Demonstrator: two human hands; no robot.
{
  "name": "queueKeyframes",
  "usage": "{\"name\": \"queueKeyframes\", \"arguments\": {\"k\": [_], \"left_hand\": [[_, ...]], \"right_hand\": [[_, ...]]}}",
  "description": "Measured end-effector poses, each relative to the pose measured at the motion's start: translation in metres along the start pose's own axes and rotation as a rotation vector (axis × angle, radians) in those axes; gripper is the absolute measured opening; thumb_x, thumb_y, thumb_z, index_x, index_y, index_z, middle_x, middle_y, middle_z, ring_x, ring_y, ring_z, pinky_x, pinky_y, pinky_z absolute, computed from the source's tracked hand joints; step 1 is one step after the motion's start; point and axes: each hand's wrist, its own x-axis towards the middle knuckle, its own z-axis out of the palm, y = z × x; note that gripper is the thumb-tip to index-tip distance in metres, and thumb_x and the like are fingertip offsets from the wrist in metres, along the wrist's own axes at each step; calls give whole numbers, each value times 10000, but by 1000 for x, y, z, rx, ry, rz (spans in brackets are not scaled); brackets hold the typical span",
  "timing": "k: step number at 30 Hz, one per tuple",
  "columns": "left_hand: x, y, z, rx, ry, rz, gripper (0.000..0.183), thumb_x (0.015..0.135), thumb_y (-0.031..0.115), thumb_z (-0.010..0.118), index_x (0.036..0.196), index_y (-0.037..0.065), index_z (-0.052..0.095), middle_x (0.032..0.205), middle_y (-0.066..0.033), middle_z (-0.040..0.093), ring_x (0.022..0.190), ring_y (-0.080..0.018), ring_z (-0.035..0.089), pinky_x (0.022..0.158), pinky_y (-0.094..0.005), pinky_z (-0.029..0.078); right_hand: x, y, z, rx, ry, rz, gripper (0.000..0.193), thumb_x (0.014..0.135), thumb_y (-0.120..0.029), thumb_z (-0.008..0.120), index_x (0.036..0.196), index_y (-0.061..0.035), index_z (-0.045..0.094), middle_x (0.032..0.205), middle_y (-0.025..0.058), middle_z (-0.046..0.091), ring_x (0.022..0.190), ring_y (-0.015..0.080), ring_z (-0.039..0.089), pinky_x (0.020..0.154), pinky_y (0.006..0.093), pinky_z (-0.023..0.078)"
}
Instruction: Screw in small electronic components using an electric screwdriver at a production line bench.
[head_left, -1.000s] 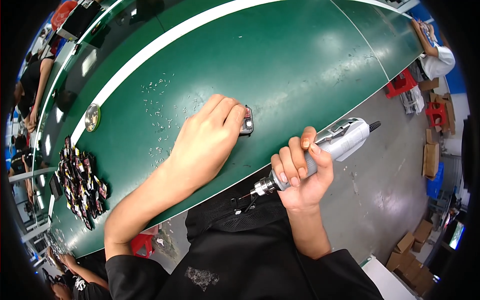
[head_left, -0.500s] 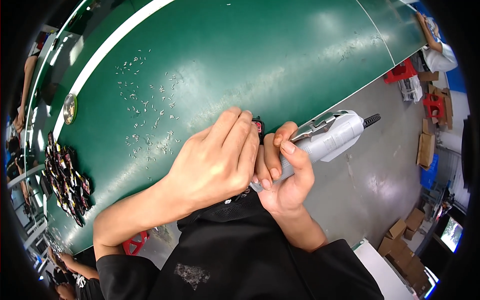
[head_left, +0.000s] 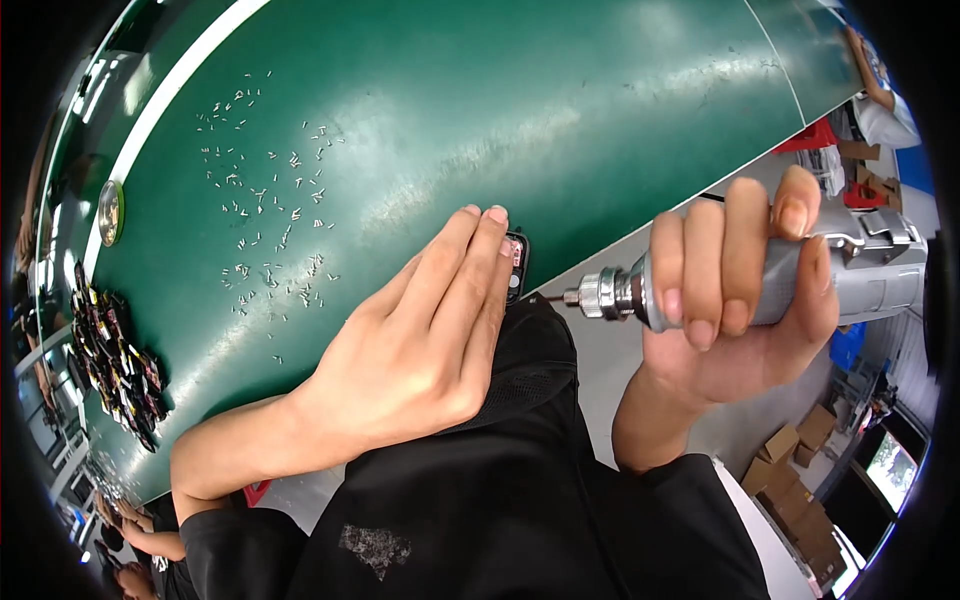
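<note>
At the table's near edge, a small black-rimmed device [head_left: 518,262] with pinkish-red parts inside peeks out beside my left hand [head_left: 415,340]. That hand's fingers lie close together along the device and hold it at the edge; the thumb is hidden. My right hand [head_left: 725,290] is wrapped round a grey electric screwdriver [head_left: 885,275] with a silver chuck. It is held nearly level, to the right of the device, and its thin bit points left toward it, a short gap apart.
Many tiny silver screws [head_left: 290,220] lie scattered on the green table [head_left: 450,110]. A pile of small black devices [head_left: 115,360] and a round dish [head_left: 111,212] are at the left. Cardboard boxes [head_left: 795,500] stand on the floor at right. Other people are at the edges.
My right hand has swung the screwdriver away to the right, so its bit is now clear of the device. The left hand remains on the device, its fingers straighter; more of the device shows.
</note>
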Motion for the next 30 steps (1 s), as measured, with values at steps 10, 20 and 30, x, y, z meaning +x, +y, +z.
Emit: {"name": "queueKeyframes", "arguments": {"k": [10, 20, 30], "left_hand": [[-2, -5, 10, -65, 107, -14, 367, 606, -37, 666, 944, -172, 617, 1024, -268, 607, 933, -363, 628, 756, -391, 567], [-2, -5, 11, -124, 121, -4, 353, 578, -37, 644, 901, -177, 619, 1018, -280, 603, 932, -372, 618, 750, -394, 574], [-5, -7, 1, -116, 116, -8, 385, 630, 21, 627, 972, -155, 611, 1086, -259, 588, 1006, -350, 593, 818, -379, 543]], "right_hand": [[22, 17, -16, -71, -31, 3, 233, 956, -228, 399, 1009, -44, 531, 581, -14, 419, 456, 90, 407, 527, 269, 388], [25, 20, -2, -216, -197, 56, 189, 973, -260, 376, 901, -90, 418, 568, -11, 409, 439, 89, 385, 515, 262, 389], [35, 18, 9, -275, -287, 83, 154, 941, -206, 434, 852, -87, 392, 551, -13, 395, 393, 72, 339, 462, 246, 353]]}}
